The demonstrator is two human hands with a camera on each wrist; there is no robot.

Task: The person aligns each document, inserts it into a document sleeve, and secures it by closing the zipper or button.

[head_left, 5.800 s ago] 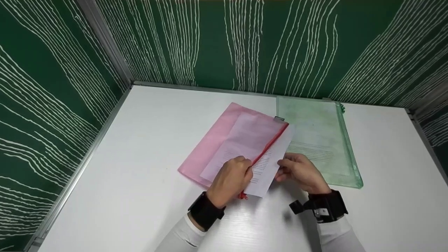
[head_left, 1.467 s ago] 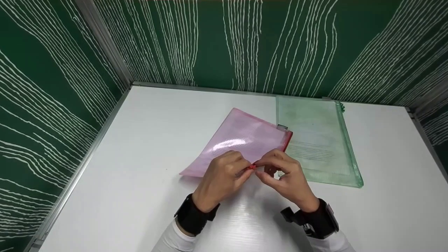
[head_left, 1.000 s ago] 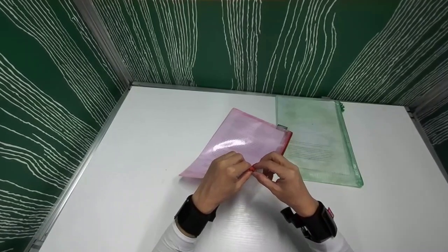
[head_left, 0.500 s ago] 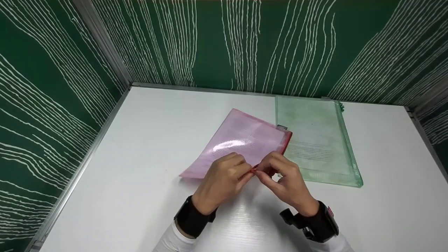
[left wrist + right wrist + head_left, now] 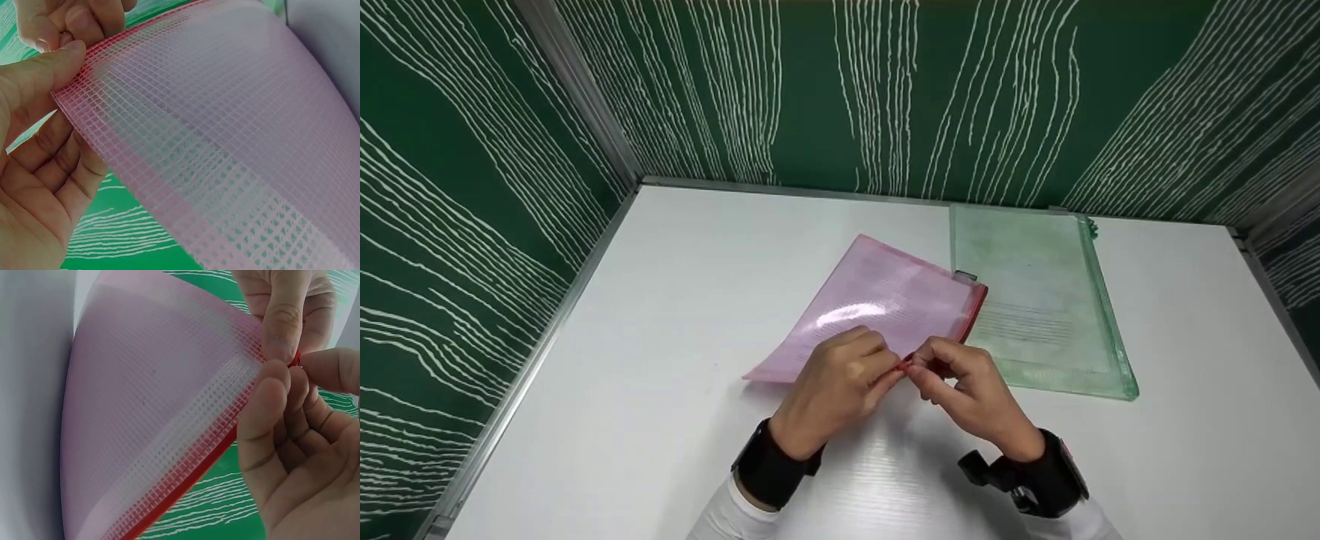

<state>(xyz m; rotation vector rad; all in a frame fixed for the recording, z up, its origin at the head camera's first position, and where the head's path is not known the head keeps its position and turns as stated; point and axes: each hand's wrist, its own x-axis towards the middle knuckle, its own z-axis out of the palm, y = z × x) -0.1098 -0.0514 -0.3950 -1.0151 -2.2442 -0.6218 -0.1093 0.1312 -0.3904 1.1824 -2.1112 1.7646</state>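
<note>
A pink translucent mesh zipper pouch (image 5: 885, 289), with printed paper showing through it, is tilted up off the table towards me. My left hand (image 5: 836, 382) grips its near corner between thumb and curled fingers, at the end of the red zipper (image 5: 194, 475). Right beside it, my right hand (image 5: 971, 394) pinches the small red zipper pull (image 5: 295, 359) at that corner with thumb and fingertips. Both hands' fingertips nearly meet there. The pull is mostly covered by fingers in the head view.
A green mesh zipper pouch (image 5: 1035, 262) with printed paper inside lies flat behind and right of the pink one, which overlaps its left edge. Both are on a white table (image 5: 675, 300). Green walls (image 5: 825, 90) with wavy white lines border the table's back and sides.
Several seconds ago the paper stuck out of the pink pouch with my right hand at it; now it lies inside. Lately my right hand has shifted only slightly at the zipper corner.
</note>
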